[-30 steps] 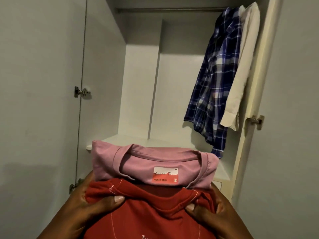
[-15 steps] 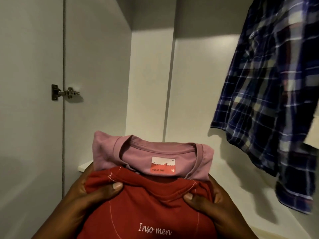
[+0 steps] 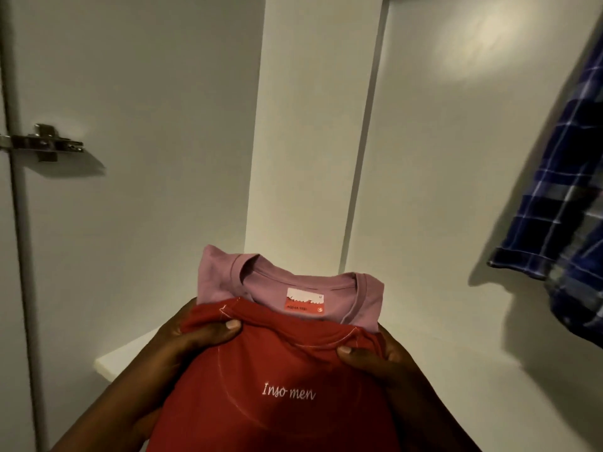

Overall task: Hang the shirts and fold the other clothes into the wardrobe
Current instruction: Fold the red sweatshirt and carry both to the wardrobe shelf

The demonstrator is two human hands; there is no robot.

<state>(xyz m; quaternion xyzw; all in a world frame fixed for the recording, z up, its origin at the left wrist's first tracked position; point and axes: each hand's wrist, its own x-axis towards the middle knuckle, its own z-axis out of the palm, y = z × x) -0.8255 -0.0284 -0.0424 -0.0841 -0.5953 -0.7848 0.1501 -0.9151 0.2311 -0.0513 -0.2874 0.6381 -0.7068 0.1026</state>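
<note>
Both hands carry a folded stack: red T-shirt [image 3: 277, 386] on top, pink T-shirt [image 3: 293, 288] under it, held over the white wardrobe shelf [image 3: 456, 402] front edge. Left hand [image 3: 182, 340] and right hand [image 3: 375, 357] grip clamped on the stack's sides, thumbs on top. Open shelf room lies right. Plaid shirt [image 3: 561, 203] hangs blurred, cut off at right; fingers underneath are hidden.

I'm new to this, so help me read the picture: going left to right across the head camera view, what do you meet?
Door hinge → left hand → folded red T-shirt with the pink one beneath → right hand → hanging blue plaid shirt.
</note>
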